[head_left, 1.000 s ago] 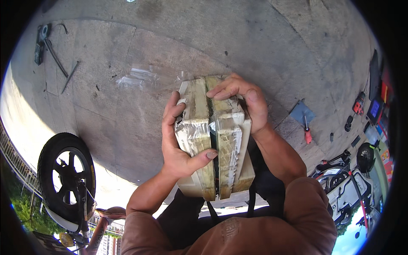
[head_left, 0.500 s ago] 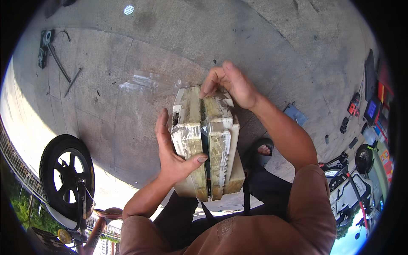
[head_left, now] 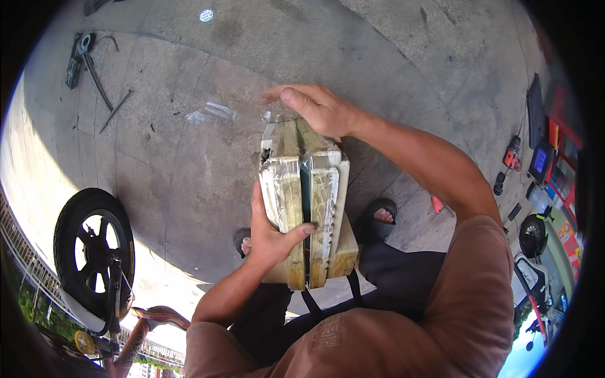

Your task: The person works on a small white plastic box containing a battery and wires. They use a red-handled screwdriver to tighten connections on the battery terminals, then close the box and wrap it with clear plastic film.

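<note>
A battered cream block (head_left: pixel 282 189) stands between my knees, its yellowed long faces wrapped in clear tape. A dark gap runs down its middle, and one far corner has a ragged dark hole. My left hand (head_left: pixel 271 242) grips its left side, the thumb laid across the top beside the gap. Past the far end, my right hand (head_left: pixel 321 108) reaches leftward with fingers stretched out; the fingertips are blurred. Crumpled clear film (head_left: pixel 214 113) shows left of those fingertips. Whether they touch it I cannot tell.
A ratchet-headed wrench (head_left: pixel 94 72) and a metal rod (head_left: pixel 115 111) lie on the concrete at far left. A spoked wheel (head_left: pixel 94 252) stands at near left. At right are a red drill (head_left: pixel 512 153) and a device with a lit screen (head_left: pixel 540 160). My sandalled foot (head_left: pixel 383 214) is right of the block.
My right hand has moved left and away from the block's far end, its fingers straightening. My left hand keeps its hold. The view has shifted slightly.
</note>
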